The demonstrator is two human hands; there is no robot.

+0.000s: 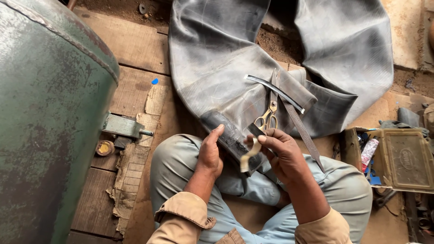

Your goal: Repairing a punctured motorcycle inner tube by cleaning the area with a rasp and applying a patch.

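Looking down at my lap: my left hand (pixel 210 153) grips a folded section of black rubber inner tube (pixel 230 135) resting on my knee. My right hand (pixel 282 151) pinches a pale strip (pixel 247 159) over it. Scissors (pixel 270 113) and a metal file (pixel 300 129) lie on the tube just beyond my hands.

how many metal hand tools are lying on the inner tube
2: brass-handled scissors beside a long grey metal file, which runs down toward the right hand, both on the black rubber inner tube. Others may be hidden.
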